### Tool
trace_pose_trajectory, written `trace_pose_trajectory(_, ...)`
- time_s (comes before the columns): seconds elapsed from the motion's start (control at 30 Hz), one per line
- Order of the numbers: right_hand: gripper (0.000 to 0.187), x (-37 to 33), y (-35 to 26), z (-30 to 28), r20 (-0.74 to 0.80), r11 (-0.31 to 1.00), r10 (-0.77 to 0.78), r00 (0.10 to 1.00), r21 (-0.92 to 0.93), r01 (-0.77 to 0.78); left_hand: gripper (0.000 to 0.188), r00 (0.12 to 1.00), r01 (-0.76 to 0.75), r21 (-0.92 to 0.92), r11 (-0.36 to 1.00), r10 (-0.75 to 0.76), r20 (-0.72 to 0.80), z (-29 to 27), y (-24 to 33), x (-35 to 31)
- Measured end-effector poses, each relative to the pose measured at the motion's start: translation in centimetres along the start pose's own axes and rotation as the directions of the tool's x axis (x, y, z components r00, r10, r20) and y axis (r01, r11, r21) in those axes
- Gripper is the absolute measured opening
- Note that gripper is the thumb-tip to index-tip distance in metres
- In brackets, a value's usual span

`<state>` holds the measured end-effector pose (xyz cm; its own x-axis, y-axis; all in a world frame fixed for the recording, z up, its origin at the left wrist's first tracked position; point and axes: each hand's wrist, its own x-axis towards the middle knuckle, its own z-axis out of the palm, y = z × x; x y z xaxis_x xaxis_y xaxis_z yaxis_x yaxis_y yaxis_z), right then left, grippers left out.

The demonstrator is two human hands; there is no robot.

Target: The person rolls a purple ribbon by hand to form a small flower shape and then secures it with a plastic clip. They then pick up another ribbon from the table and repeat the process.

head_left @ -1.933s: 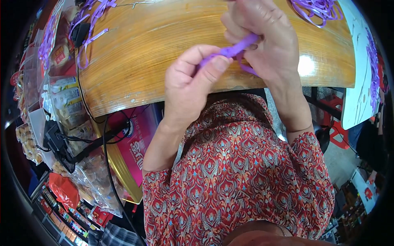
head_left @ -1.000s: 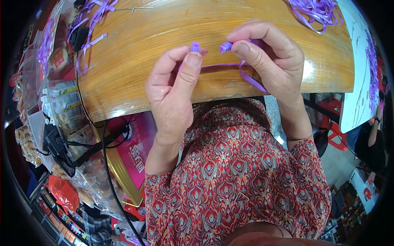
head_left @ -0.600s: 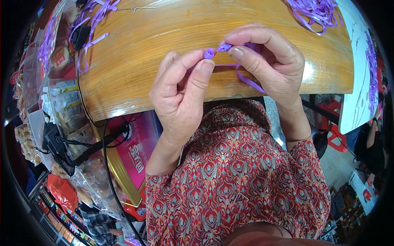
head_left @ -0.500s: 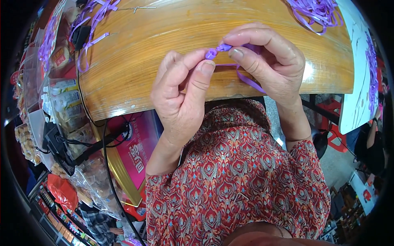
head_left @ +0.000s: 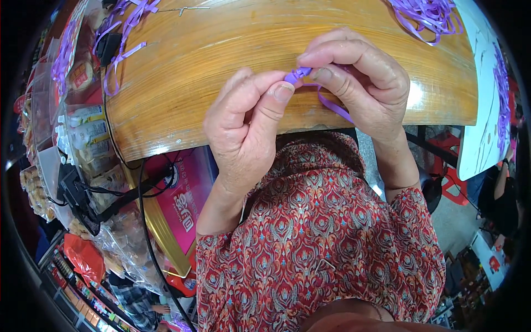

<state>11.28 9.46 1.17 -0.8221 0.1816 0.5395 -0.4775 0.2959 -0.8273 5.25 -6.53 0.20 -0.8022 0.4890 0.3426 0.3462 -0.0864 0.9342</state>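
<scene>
A narrow purple ribbon [head_left: 333, 107] is pinched between both hands above the near edge of the wooden table [head_left: 221, 61]. My left hand [head_left: 249, 119] closes thumb and index finger on a small folded or buckle-like purple piece at one end. My right hand [head_left: 365, 80] pinches the purple strip just beside it, and the two sets of fingertips almost meet. From under the right hand, a loop of the ribbon hangs toward the table edge. The fingers partly cover the purple piece, so its exact shape cannot be made out.
A heap of purple ribbon [head_left: 428, 19] lies at the far right, with more strands [head_left: 130, 27] at the far left near a thin metal tool [head_left: 185, 9]. Packaged goods [head_left: 88, 133] and a black cable [head_left: 149, 243] line the left. A white marble-patterned board [head_left: 481, 99] stands right.
The fingertips have drawn closer together, closing the small gap between the purple pieces. The hanging ribbon loop has shifted slightly.
</scene>
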Motion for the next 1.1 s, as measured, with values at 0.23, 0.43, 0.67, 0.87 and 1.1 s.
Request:
trace_pose_trajectory(0.23,0.014,0.0,-0.2,0.2,0.021,0.997,-0.006,1.0,-0.073,0.007,0.008,1.0,0.002,-0.058,0.998,-0.001,0.019,-0.1,-0.1,0.0)
trace_pose_trajectory(0.43,0.013,0.1,-0.4,0.0,0.045,0.972,-0.096,0.994,-0.21,0.103,0.009,1.0,-0.003,0.014,1.0,0.002,0.028,-0.3,0.2,0.1)
trace_pose_trajectory(0.67,0.013,-0.4,-0.7,0.1,-0.044,0.993,0.022,0.999,-0.113,-0.027,0.008,1.0,-0.024,-0.041,0.999,0.024,0.003,0.4,-0.1,-0.2)
trace_pose_trajectory(0.87,0.021,-0.1,-0.7,-1.0,0.106,0.959,-0.147,0.983,-0.228,0.168,0.009,1.0,0.019,-0.204,0.979,-0.022,-0.014,0.8,-0.3,-0.4)
trace_pose_trajectory(1.1,0.022,0.1,-1.4,-1.6,0.103,0.955,-0.168,0.98,-0.229,0.188,0.011,0.987,-0.134,-0.011,0.991,0.134,0.084,0.5,0.4,0.2)
